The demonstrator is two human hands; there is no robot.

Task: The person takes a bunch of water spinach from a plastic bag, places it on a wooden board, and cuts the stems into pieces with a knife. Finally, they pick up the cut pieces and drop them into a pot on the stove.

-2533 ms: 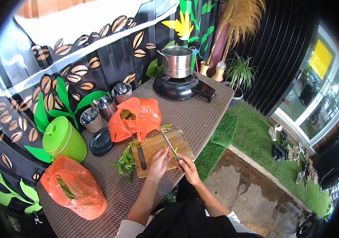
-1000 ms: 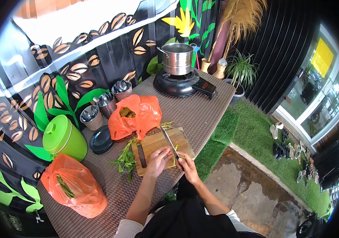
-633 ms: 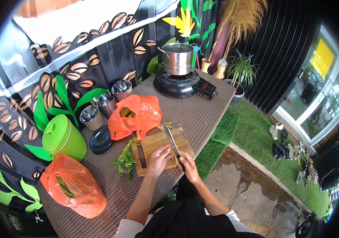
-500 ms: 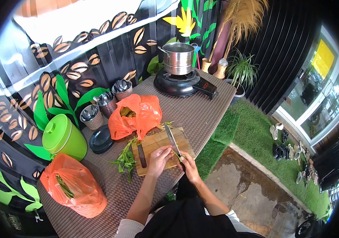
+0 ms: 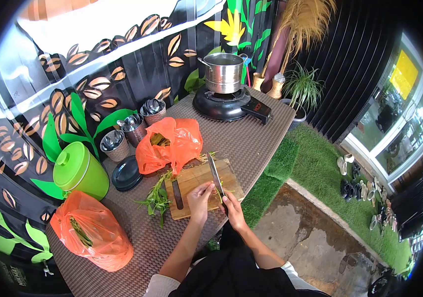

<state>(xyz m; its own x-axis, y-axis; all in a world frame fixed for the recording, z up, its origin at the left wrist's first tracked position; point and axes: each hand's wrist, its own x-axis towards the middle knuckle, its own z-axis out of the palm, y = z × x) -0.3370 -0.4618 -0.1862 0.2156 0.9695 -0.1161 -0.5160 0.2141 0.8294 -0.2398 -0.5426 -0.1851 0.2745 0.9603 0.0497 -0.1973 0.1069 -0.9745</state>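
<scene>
My right hand (image 5: 233,209) is closed round the dark handle of a kitchen knife (image 5: 214,171), its blade pointing away over the wooden cutting board (image 5: 191,174). Beside the blade, my left hand (image 5: 199,200) pinches a thin green stem, mostly hidden by the fingertips. A small cut piece of green stem (image 5: 229,191) shows just right of the blade. Leafy greens (image 5: 156,200) lie at the board's left edge, partly on the table. Behind the board sits an open orange plastic bag (image 5: 187,141) with greens inside.
Another orange bag (image 5: 95,237) stands at the near left, by a green lidded bucket (image 5: 85,173). Dark plates (image 5: 127,173) and several cutlery holders (image 5: 115,146) line the wall side. A steel pot (image 5: 223,74) rests on a black portable stove (image 5: 219,109) at the far end.
The stem that stretched between my hands is now mostly out of sight, and a cut piece shows right of the blade. My left hand has shifted slightly right; the knife stays in my right hand.
</scene>
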